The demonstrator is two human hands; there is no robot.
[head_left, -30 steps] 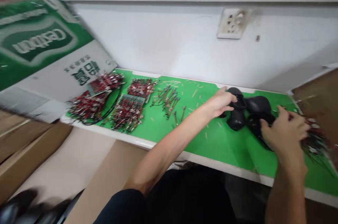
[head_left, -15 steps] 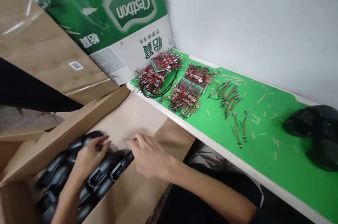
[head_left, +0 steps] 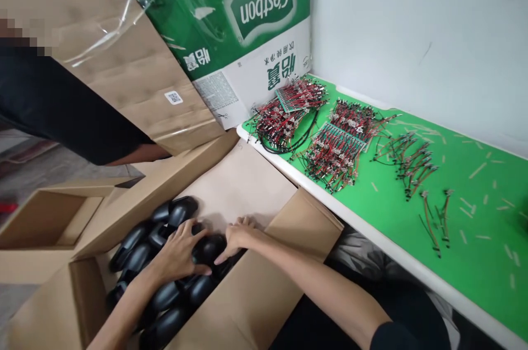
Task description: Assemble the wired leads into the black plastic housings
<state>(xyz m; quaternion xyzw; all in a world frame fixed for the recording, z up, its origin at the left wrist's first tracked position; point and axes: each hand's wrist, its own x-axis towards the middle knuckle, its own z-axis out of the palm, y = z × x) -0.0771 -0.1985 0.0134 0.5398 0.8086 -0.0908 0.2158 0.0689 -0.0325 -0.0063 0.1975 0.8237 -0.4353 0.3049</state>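
Note:
My left hand reaches over the black parts inside a cardboard box. Its thumb and fingers curve around the side of a rounded, glossy black plastic shell. On that shell's other side is my right hand, its thumb stretched out along the shell's edge and its fingers spread towards the box liner, their tips partly hidden. Several similar black plastic shells lie packed together beneath and beside my left hand. The pieces under my palms are hidden.
The box's near flap slants beneath my right forearm. On a green-topped table lie bundles of red and black wires and loose short wires. A green and white carton stands behind. Another person's dark sleeve is at left.
My view has shifted left, moving the scene rightward. My left hand has come down from above the shells onto one, and my right hand has drawn closer to it.

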